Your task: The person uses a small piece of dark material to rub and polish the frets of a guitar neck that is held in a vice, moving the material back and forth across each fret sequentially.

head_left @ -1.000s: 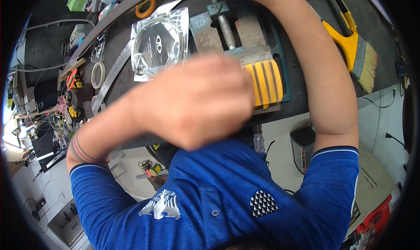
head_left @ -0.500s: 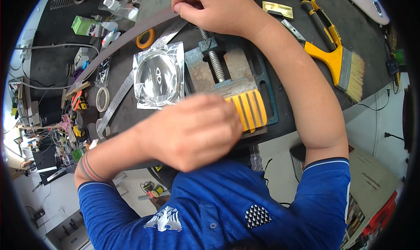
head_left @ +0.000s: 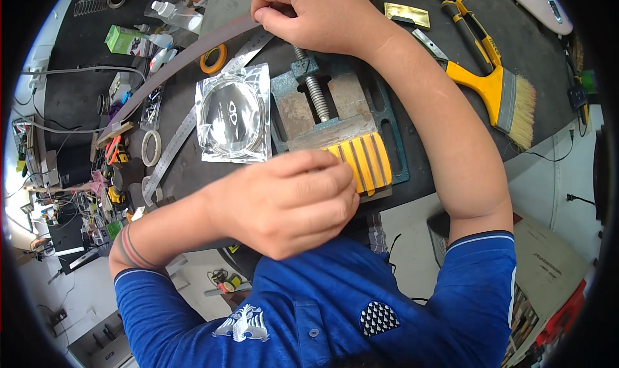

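My right hand [head_left: 309, 17] is pinched closed on one end of a long, flat grey-brown strip [head_left: 187, 55] at the top middle. The strip curves away to the left over the bench. My left hand [head_left: 290, 200] is closed, its fingers curled at the left side of a yellow grooved block [head_left: 361, 165]; anything within the fingers is hidden. The block, with dark lines along its grooves, sits at the near jaw of a blue-green bench vise [head_left: 303, 126]. Beside the vise lies a clear-and-silver packet [head_left: 233, 113] with coiled wire inside.
A steel ruler [head_left: 177, 145] and an orange tape roll [head_left: 213, 58] lie left of the vise. To the right are a yellow-handled brush [head_left: 493, 97] and a yellow-and-black cutting tool [head_left: 477, 36]. Bottles, a green box [head_left: 126, 40] and cables crowd the left.
My left hand has moved slightly toward me and is less blurred, baring a little more of the yellow block. My right hand has shifted slightly left, still pinching the strip.
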Demonstrator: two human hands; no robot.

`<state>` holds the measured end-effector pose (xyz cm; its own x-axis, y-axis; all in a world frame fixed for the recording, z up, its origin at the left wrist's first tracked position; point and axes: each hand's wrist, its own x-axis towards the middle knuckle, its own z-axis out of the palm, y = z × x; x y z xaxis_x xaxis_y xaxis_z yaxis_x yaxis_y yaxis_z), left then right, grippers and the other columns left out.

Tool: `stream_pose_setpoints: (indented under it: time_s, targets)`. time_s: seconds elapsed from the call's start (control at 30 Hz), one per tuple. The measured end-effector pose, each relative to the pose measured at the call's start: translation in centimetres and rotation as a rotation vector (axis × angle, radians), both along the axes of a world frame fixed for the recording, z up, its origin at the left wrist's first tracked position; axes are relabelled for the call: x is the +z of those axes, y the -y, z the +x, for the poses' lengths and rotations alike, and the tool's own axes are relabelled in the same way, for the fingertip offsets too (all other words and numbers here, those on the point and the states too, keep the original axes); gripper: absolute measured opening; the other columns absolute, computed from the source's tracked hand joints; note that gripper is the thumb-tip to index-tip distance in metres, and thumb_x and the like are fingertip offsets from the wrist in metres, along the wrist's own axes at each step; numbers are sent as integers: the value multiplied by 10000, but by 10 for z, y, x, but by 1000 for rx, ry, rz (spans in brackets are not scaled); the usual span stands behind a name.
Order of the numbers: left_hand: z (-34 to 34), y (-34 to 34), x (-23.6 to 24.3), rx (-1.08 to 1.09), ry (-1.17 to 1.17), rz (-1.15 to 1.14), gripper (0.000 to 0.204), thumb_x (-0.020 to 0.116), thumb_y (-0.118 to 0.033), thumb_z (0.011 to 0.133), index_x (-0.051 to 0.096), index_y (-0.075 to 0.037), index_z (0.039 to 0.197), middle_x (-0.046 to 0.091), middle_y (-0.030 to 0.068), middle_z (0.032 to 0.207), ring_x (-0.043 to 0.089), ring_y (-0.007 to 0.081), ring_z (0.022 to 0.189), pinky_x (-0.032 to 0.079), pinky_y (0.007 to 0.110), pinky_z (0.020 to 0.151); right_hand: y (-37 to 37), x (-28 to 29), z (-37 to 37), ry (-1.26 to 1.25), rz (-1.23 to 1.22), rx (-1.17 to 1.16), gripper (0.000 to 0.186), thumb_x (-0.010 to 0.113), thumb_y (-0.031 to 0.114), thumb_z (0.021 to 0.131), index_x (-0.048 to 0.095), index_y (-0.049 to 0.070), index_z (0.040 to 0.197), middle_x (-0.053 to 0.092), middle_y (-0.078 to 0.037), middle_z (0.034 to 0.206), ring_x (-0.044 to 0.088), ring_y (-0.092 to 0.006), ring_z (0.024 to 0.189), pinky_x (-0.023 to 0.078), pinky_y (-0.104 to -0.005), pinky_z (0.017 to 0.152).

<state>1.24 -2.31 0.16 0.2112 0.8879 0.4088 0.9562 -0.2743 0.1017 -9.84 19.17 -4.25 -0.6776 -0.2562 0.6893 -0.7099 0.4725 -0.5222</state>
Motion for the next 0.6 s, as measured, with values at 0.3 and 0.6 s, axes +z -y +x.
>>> stream_pose_setpoints:
  time_s: [0.3, 0.6]
  targets:
    - [-19, -3, 5, 19, -27, -21, 240, 785, -122, 794, 795, 27, 982, 737, 136, 1051, 779, 325, 1046, 647, 468, 944, -1, 1, 3, 28, -2, -11, 184, 698, 195, 965, 752, 25, 921, 777, -215, 879, 766, -427, 862, 598, -518, 794]
    - [-15, 0, 5, -39, 44, -70, 290, 773, -121, 761, 800, 36, 1003, 738, 143, 1071, 772, 356, 1061, 651, 496, 921, 1, 1, 1, 30, 37, -7, 185, 700, 198, 963, 762, 27, 930, 782, -209, 886, 767, -425, 865, 599, -507, 791]
